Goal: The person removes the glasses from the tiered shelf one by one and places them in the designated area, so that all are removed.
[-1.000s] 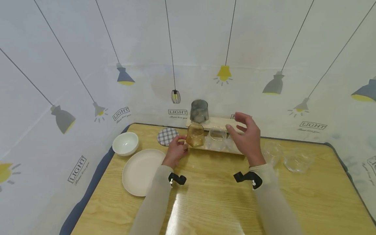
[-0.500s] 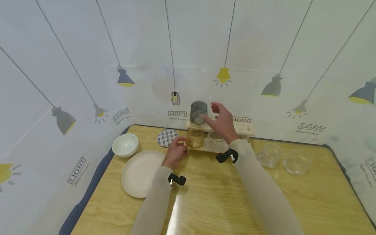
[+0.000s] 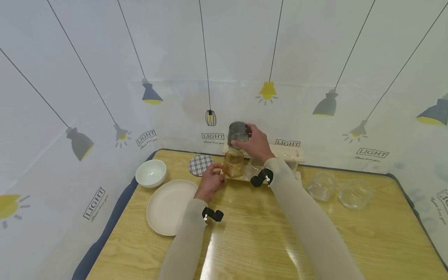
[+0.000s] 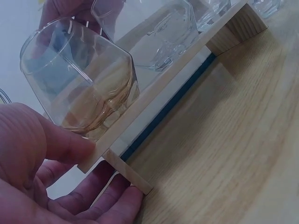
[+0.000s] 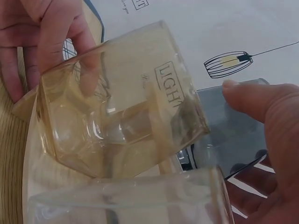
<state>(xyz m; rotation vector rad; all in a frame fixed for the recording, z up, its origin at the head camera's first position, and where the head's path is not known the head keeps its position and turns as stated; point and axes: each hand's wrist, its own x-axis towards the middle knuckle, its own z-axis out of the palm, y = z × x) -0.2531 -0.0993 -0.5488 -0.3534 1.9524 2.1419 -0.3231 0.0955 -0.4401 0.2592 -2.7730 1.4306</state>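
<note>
While the person's left hand (image 3: 211, 181) has its grip on the left end of the wooden rack (image 3: 296, 154), thumb above and fingers below, the right hand (image 3: 257, 143) grasps the grey glass (image 3: 237, 132) between thumb and fingers at the left of the rack's far step; whether its base touches the wood, I can't tell. An amber glass (image 3: 233, 163) stands on the near step, a clear glass (image 3: 252, 168) just right of it. On the worktop (image 3: 252, 229), a checked coaster (image 3: 200, 164), cream plate (image 3: 169, 208) and white bowl (image 3: 142, 182) sit left, two clear tumblers (image 3: 321, 186) right.
</note>
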